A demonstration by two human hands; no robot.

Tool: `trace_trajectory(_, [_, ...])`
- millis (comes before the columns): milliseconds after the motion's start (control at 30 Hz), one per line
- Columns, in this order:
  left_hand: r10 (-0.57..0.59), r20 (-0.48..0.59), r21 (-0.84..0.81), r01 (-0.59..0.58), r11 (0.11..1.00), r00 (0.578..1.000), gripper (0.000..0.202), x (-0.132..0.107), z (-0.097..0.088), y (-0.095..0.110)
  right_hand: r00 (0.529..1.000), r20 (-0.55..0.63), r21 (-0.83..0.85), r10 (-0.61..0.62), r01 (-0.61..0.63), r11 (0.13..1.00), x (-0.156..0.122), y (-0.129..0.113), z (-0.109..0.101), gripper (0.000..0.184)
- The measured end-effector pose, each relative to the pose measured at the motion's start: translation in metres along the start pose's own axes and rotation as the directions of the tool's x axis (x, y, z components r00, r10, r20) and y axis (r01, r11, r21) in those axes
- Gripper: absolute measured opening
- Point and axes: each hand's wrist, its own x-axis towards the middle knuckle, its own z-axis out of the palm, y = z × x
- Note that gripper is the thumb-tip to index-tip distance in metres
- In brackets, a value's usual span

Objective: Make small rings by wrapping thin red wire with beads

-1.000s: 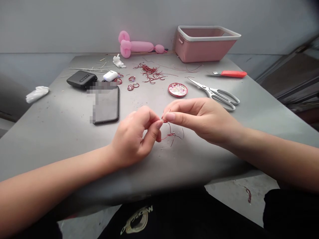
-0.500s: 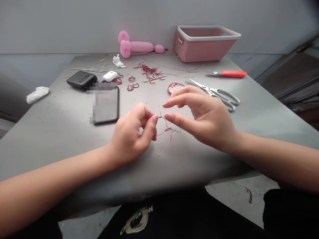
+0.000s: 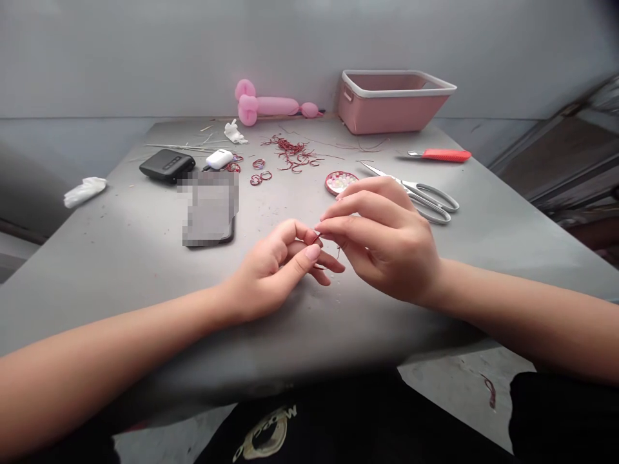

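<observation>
In the head view, the bare left hand (image 3: 271, 274) pinches a thin dark-red cord (image 3: 317, 238) between thumb and forefinger above the grey table (image 3: 120, 245). The bare right hand (image 3: 394, 241) arches opposite, fingertips bunched beside the cord; its grip is hidden.

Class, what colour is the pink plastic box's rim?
The rim is white, seen best in the head view.
</observation>
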Motion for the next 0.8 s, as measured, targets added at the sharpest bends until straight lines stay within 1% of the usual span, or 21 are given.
trace_trajectory(100, [-0.01, 0.029, -0.025, 0.011, 1.0, 1.0, 0.017, 0.0, -0.001, 0.003, 0.998, -0.014, -0.02, -0.059, 0.059, 0.998, 0.001, 0.004, -0.001, 0.014])
trace_trajectory(167, [-0.022, 0.022, -0.023, 0.022, 0.999, 1.0, 0.015, 0.0, -0.002, 0.004, 0.998, 0.017, -0.004, -0.064, 0.064, 0.998, 0.001, 0.006, -0.002, 0.014])
trace_trajectory(267, [-0.036, 0.016, 0.008, 0.036, 0.999, 0.999, 0.017, 0.001, -0.002, 0.004, 0.991, 0.13, 0.028, 0.025, -0.029, 0.999, 0.002, 0.007, -0.005, 0.018])
trace_trajectory(367, [-0.05, 0.017, 0.023, 0.05, 0.998, 0.999, 0.017, 0.001, -0.003, 0.005, 0.965, 0.241, 0.03, 0.101, -0.111, 0.993, 0.002, 0.008, -0.007, 0.018])
trace_trajectory(433, [-0.073, 0.015, 0.035, 0.072, 0.997, 0.997, 0.016, 0.001, -0.003, 0.005, 0.952, 0.287, 0.033, 0.104, -0.118, 0.992, 0.002, 0.009, -0.008, 0.02])
trace_trajectory(533, [-0.097, 0.018, 0.09, 0.095, 0.991, 0.995, 0.014, 0.001, -0.004, 0.006, 0.94, 0.335, 0.031, 0.062, -0.077, 0.997, 0.002, 0.011, -0.009, 0.024])
trace_trajectory(633, [-0.108, 0.01, 0.209, 0.103, 0.973, 0.994, 0.015, 0.001, -0.004, 0.007, 0.92, 0.393, 0.043, 0.0, -0.018, 0.999, 0.004, 0.012, -0.011, 0.029])
trace_trajectory(700, [-0.099, -0.018, 0.348, 0.099, 0.932, 0.995, 0.016, 0.001, -0.004, 0.008, 0.912, 0.409, 0.067, -0.033, 0.006, 0.998, 0.004, 0.012, -0.011, 0.03])
trace_trajectory(733, [-0.082, -0.031, 0.432, 0.087, 0.898, 0.996, 0.016, 0.001, -0.004, 0.008, 0.915, 0.4, 0.088, -0.042, 0.007, 0.996, 0.005, 0.012, -0.011, 0.03])
trace_trajectory(800, [-0.018, -0.045, 0.609, 0.042, 0.792, 0.999, 0.014, -0.001, -0.004, 0.009, 0.929, 0.368, 0.153, -0.029, -0.029, 0.988, 0.005, 0.013, -0.01, 0.028])
